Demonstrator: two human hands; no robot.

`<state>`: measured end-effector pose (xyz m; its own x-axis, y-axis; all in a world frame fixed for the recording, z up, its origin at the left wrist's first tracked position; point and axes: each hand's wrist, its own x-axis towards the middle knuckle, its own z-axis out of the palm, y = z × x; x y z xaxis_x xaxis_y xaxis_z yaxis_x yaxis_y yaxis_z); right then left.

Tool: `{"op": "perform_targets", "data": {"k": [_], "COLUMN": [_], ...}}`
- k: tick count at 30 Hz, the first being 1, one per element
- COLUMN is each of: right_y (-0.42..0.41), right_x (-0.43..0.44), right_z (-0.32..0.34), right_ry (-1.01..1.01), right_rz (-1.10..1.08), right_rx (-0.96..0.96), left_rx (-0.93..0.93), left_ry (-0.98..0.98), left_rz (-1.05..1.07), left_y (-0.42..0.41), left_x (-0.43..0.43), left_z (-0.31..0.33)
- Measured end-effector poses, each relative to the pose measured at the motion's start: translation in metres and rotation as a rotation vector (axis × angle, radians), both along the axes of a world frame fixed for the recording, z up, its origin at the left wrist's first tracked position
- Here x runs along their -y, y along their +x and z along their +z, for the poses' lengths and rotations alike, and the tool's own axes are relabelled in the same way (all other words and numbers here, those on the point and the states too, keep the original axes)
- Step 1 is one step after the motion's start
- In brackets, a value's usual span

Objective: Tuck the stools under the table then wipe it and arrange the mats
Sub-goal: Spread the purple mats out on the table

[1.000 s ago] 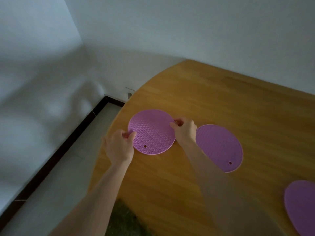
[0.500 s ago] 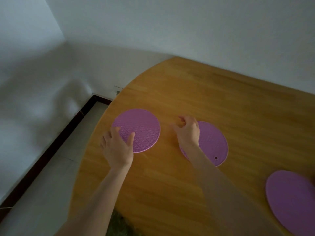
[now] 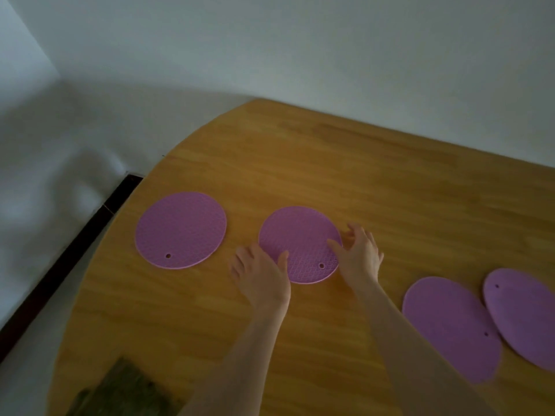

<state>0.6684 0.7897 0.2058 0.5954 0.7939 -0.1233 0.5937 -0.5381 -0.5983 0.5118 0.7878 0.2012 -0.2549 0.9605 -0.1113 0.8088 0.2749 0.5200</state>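
Observation:
Several round purple mats lie flat on the wooden table [image 3: 360, 175]. The leftmost mat [image 3: 180, 229] lies alone near the table's rounded left end. My two hands flank the second mat [image 3: 295, 238]: my left hand [image 3: 261, 274] touches its lower left edge with the thumb, and my right hand [image 3: 359, 253] touches its right edge with relaxed fingers. Further right lie a third mat [image 3: 450, 325] and a fourth mat [image 3: 522, 316], the fourth overlapping the third's edge.
A dark green cloth [image 3: 120, 391] lies at the table's near left edge. The table stands against a white wall [image 3: 300, 55]. A floor strip with a black skirting board [image 3: 60, 265] runs to the left.
Both hands let go of the leftmost mat and moved right to the second mat. The view has shifted right, bringing the fourth mat into sight.

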Motion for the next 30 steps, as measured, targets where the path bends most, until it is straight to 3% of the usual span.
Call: {"op": "perform_targets", "data": {"k": [9, 16, 30], "right_y": [-0.006, -0.013, -0.052], "right_x": [-0.001, 0.051, 0.246], "right_z": [0.002, 0.026, 0.029], "right_ry": [0.064, 0.154, 0.13], "right_rz": [-0.081, -0.138, -0.156], "right_rx": [-0.104, -0.218, -0.302], "left_rx": [0.284, 0.518, 0.496], "left_ry": [0.032, 0.069, -0.039], "left_rz": [0.118, 0.131, 0.073], "left_y": [0.0, -0.018, -0.074], "left_x": [-0.007, 0.035, 0.216], "left_z": [0.008, 0.025, 0.037]}}
